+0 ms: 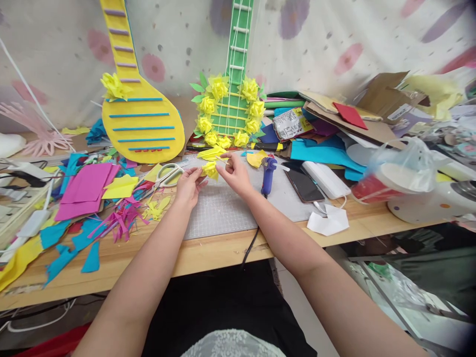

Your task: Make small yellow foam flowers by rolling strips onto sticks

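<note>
Above the grey cutting mat (211,213), a small yellow paper flower (210,170) is held between my two hands. My left hand (189,187) pinches it from the left, with thumb and forefinger closed on its edge. From the right, the fingertips of my right hand (235,173) are closed at the flower's other side. A thin pale stick shows by the right fingers; whether they grip it is hard to tell. Just behind lie folded yellow paper pieces (212,153). To the right a blue glue gun (268,176) stands on the mat.
A green paper guitar (232,106) ringed with yellow flowers and a yellow paper lute (145,126) lean at the back. Scissors (169,175), magenta paper (87,191) and scraps lie left. A phone (303,182), white power bank (326,179) and red-and-white cup (390,181) are right.
</note>
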Tool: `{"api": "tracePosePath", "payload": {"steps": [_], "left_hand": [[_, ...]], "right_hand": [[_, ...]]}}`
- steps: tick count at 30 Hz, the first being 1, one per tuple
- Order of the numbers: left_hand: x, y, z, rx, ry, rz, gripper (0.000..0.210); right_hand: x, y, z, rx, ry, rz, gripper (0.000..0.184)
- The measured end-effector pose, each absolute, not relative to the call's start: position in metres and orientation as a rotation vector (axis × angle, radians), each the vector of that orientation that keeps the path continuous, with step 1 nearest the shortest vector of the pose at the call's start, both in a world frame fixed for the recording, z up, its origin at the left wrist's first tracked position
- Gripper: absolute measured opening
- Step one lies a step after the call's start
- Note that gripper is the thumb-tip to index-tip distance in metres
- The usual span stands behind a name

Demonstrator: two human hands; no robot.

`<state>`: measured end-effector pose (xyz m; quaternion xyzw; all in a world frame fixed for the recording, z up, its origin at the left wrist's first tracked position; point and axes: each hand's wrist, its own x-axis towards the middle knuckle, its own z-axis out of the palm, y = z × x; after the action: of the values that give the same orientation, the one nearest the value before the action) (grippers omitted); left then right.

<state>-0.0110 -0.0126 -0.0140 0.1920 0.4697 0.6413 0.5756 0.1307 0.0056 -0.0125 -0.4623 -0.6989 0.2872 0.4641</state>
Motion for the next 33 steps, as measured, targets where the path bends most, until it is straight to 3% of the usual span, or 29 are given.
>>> {"api": "tracePosePath", "payload": {"steps": [6, 13, 19, 33], "left_hand": [[-0.008, -0.015, -0.011, 0.491, 1.139, 1.492, 0.014], [-0.008, -0.017, -0.013, 0.606, 1.062, 1.487, 0.038], [-0.007, -0.018, -0.014, 0.658, 1.048, 1.456, 0.043], [-0.006, -0.020, -0.011, 0.654, 1.076, 1.439, 0.039]], "right_hand": [[0.128, 0.011, -0.018, -1.132, -1.701, 1.037, 0.042], [0.123, 0.014, -0.023, -1.019, -1.564, 1.203, 0.041], [0.124, 0.010, -0.015, -1.034, -1.397, 1.440, 0.046], [0.122, 0.008, -0.014, -1.023, -1.369, 1.475, 0.051]]}}
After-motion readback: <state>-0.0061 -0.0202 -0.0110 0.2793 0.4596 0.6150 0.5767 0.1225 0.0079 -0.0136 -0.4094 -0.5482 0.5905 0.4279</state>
